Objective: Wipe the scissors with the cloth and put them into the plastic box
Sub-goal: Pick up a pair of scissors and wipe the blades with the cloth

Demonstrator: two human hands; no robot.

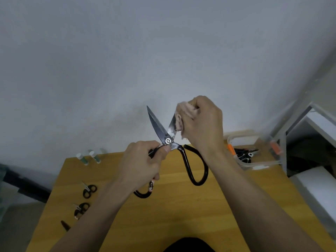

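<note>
My left hand (143, 160) grips the large black-handled steel scissors (168, 140) near the pivot, blades spread toward twelve o'clock. My right hand (203, 124) pinches the pale pink cloth (181, 115) around the right blade. The clear plastic box (254, 153) sits at three o'clock, nearer that hand.

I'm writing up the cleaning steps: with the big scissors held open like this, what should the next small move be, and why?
Probably draw the cloth along the right blade toward its tip. The right hand pinches the cloth around that blade, while the left hand grips a handle of the scissors near the pivot. The other blade stands bare, so it likely comes next, before the plastic box.
</note>
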